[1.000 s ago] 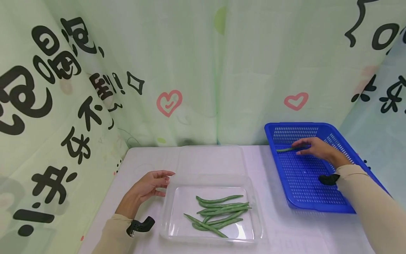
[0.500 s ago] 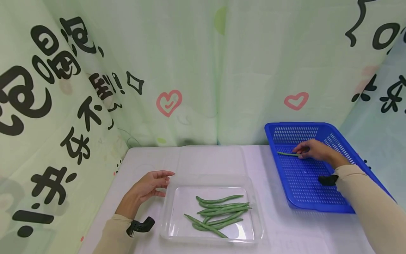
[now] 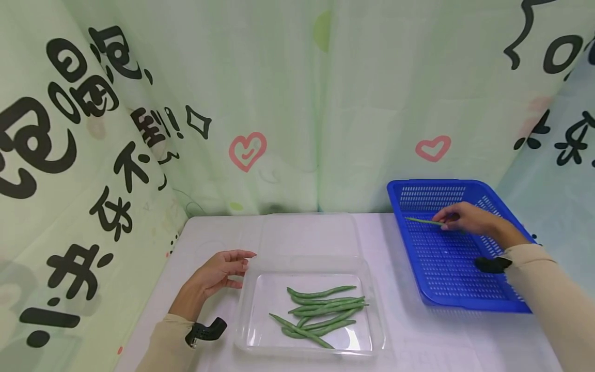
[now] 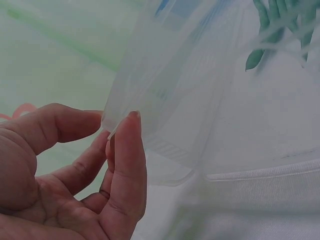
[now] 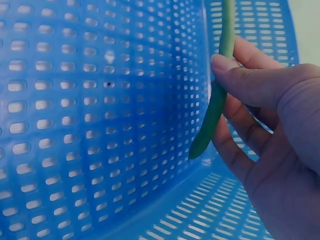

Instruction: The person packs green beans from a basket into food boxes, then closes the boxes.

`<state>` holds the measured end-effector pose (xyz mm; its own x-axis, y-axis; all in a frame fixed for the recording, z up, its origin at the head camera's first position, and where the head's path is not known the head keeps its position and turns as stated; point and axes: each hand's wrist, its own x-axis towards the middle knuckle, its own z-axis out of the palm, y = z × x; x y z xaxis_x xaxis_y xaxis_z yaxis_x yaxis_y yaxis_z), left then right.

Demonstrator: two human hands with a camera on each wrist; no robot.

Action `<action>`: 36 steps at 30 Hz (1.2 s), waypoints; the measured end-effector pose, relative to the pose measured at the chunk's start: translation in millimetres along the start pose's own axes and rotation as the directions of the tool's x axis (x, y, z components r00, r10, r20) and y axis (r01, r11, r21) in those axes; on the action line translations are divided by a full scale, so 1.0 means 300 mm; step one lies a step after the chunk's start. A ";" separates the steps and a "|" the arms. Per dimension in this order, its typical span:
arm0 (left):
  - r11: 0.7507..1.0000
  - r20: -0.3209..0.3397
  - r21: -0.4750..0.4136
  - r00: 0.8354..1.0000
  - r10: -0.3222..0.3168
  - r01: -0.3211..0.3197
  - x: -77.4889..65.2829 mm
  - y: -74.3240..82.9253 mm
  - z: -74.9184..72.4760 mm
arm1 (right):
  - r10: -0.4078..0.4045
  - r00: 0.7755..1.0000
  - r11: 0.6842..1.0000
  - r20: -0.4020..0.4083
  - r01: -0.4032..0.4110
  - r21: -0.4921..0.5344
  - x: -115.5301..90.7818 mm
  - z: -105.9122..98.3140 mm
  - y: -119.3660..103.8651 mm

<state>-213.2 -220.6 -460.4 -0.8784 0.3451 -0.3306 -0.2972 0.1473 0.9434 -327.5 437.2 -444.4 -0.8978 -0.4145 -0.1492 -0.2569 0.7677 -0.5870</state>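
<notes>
Inside the blue basket (image 3: 446, 279), my right hand (image 3: 469, 219) pinches a green bean (image 3: 420, 220) between thumb and fingers. The right wrist view shows the bean (image 5: 215, 107) running past the thumb, its lower tip free of the fingers. At the left, my left hand (image 3: 216, 276) holds the upper left corner of a clear plastic container (image 3: 267, 263). In the left wrist view, the thumb and fingers (image 4: 127, 170) are on either side of its rim. Several green beans (image 3: 321, 310) lie in that container, some crossing each other.
The container and basket stand on a white table (image 3: 409, 341), the basket at the far right. Behind the container lies a faint clear sheet or lid (image 3: 309, 232). A printed green curtain (image 3: 362, 103) surrounds the back and sides.
My right hand has closed its fingers on the green bean and lifted it slightly, moving a little to the right. My left hand and the container have stayed put.
</notes>
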 end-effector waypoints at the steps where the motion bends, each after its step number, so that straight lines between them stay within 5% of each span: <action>1: 1.000 0.003 -0.002 1.000 0.001 -0.001 0.000 0.001 0.000 | -0.002 1.000 1.000 -0.006 0.002 -0.002 -0.004 -0.002 -0.005; 18: 1.000 0.004 0.002 1.000 0.001 -0.001 -0.003 0.009 0.002 | -0.019 0.995 0.996 -0.101 0.027 0.083 -0.063 -0.042 -0.134; 36: 1.000 0.000 0.012 1.000 0.000 0.000 0.005 -0.006 -0.006 | -0.242 0.968 0.954 -0.058 0.249 0.168 -0.072 -0.015 -0.333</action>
<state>-214.8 -222.0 -462.6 -0.8784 0.3449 -0.3308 -0.2929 0.1586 0.9429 -284.1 371.6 -378.8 -0.8280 -0.5590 0.0441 -0.4085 0.5474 -0.7304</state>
